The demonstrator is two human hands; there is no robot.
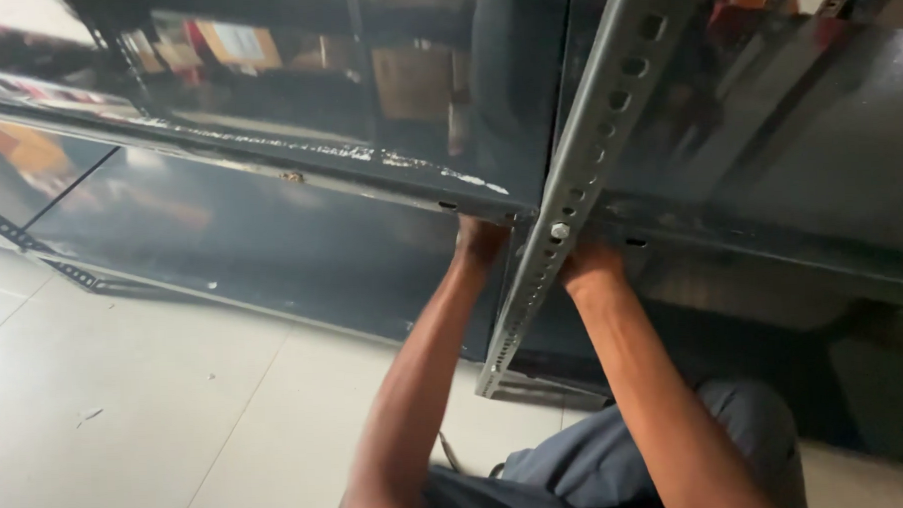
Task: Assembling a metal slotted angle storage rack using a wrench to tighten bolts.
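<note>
pale tiled floor (156, 395) below dark metal shelving | slotted upright (579, 169): bolt (560, 231) at shelf edge (369, 172) | left hand (479, 241): left of upright, under edge, grip unclear | right hand (590, 264): right of upright, fingers hidden

Single view, head-mounted. Looks steeply down and forward from above a crouched body, close to a dark metal shelf (368, 157) and its perforated upright post (578, 159). Tilted frame; both forearms rising from bottom edge; pale tiled floor (126, 396) at lower left. No second view.
</note>
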